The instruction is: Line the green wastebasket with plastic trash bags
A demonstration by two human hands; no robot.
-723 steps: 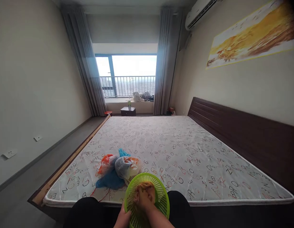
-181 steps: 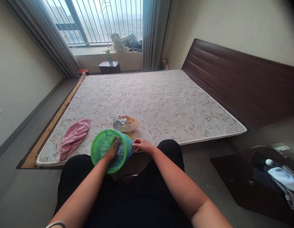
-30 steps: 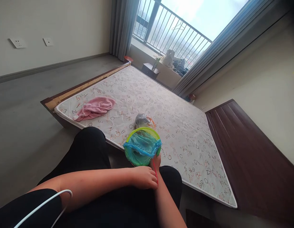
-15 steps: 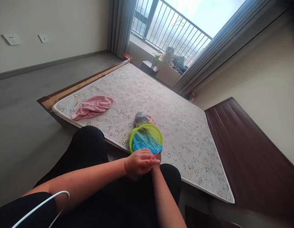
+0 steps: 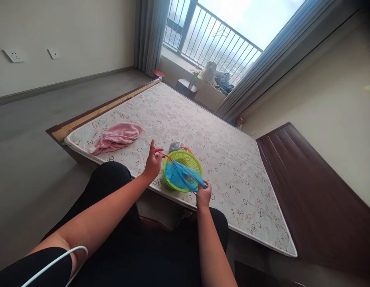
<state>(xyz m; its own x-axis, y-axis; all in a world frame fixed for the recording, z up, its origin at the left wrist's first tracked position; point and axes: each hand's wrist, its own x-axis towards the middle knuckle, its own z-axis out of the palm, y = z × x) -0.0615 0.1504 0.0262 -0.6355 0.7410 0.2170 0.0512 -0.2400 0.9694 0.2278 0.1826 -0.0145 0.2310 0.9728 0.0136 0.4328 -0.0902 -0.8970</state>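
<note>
A green mesh basket (image 5: pixel 194 158) stands near the mattress edge in front of me. Over its opening lies a blue plastic bag (image 5: pixel 181 177) with a red drawstring (image 5: pixel 165 154). My left hand (image 5: pixel 153 164), left of the basket, has the drawstring across its fingers and stretches it out from the bag. At the basket's right front side, my right hand (image 5: pixel 204 194) pinches the edge of the blue bag. Whatever is inside the basket is mostly covered by the bag.
A patterned mattress (image 5: pixel 229 171) lies on a wooden bed frame with a dark headboard (image 5: pixel 316 191). On it are a crumpled pink towel (image 5: pixel 119 136) and a grey plastic bundle (image 5: pixel 174 147) right behind the basket. A white cable (image 5: pixel 56 259) runs by my left arm.
My hands were together at the basket's front; now they are apart. The left has moved up and left, drawing out the red string, and the bag is pulled taut across the basket.
</note>
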